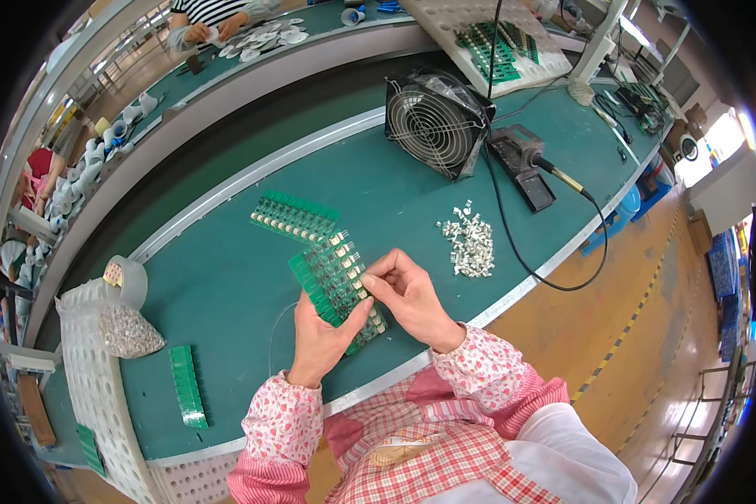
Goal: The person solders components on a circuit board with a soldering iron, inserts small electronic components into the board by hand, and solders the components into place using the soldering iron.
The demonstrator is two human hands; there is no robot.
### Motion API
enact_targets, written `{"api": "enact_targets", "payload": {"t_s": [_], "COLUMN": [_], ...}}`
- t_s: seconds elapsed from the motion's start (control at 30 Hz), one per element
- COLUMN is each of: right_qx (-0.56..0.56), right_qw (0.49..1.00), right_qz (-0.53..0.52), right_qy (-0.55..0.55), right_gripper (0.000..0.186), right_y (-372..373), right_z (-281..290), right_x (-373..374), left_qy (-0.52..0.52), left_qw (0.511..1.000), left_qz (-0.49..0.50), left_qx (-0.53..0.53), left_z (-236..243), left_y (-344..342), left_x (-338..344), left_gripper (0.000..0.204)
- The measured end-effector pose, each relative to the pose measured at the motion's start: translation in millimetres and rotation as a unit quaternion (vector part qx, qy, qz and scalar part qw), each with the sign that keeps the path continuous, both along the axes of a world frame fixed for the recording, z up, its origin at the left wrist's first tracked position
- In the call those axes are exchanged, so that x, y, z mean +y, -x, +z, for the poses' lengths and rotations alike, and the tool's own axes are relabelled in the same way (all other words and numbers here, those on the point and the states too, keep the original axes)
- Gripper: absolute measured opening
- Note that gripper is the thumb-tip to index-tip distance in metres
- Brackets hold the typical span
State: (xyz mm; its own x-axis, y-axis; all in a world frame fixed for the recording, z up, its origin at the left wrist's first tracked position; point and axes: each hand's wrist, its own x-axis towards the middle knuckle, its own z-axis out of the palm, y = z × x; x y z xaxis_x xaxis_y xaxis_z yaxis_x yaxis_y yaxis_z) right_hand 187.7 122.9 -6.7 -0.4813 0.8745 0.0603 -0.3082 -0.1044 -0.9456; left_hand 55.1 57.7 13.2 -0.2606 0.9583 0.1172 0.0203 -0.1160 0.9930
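Note:
My left hand [321,336] grips a green circuit board panel [328,273] by its lower part, thumb on the near side, and holds it tilted above the bench. A row of small white connectors runs along the panel's right edge. My right hand [416,298] is closed in a pinch at that edge, thumb and forefinger on a white connector that they partly cover. Just behind lies a second green panel [292,217] with a similar white row. To the right is a loose pile of white connectors [470,244].
A boxy black fan [437,122] stands at the back, beside a soldering iron [559,175] in its stand; its cord loops over the front edge. At left are a tape roll [128,284], a bag of small parts [130,330], a white foam tray [101,378] and a green board [187,386].

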Motion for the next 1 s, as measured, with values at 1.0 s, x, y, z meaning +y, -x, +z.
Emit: {"api": "enact_targets", "payload": {"t_s": [1.0], "right_qx": [-0.357], "right_qw": [0.821], "right_qz": [-0.200], "right_qy": [-0.398], "right_gripper": [0.009], "right_y": [-32.3], "right_z": [25.7], "right_x": [20.3], "left_qy": [0.036], "left_qw": [0.985], "left_qz": [-0.025], "left_qx": [-0.167], "left_z": [-2.6], "left_y": [9.2], "left_x": [-0.2], "left_gripper": [0.037]}}
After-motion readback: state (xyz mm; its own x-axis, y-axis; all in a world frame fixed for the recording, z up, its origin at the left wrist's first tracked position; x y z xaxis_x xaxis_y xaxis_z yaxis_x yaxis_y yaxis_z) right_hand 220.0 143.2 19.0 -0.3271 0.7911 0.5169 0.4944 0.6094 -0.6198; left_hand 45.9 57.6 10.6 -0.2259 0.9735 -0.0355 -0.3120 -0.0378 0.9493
